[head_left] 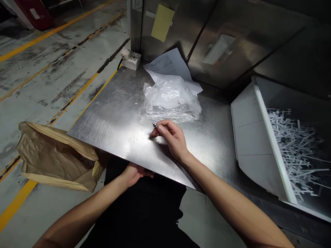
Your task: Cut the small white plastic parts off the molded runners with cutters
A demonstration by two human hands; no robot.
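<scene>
Over the metal tabletop point(103, 113), my right hand point(174, 137) is closed in a pinch. A small shiny metal piece point(155, 125) sticks out between its thumb and fingers; its exact kind cannot be made out. My left hand point(134, 174) is low at the front edge of the table, partly under it. Its visible fingers reach to the right and look loosely apart, with nothing seen in them. Just beyond my right hand lies a clear plastic bag point(170, 98) with small white pieces in it, on top of printed paper sheets point(168, 63).
A white bin point(252, 137) at the right holds a heap of thin white plastic pieces point(297, 148). An open brown sack point(54, 155) stands off the table's left edge. A socket block point(131, 61) with a plug sits at the back left corner, against metal panels point(178, 20).
</scene>
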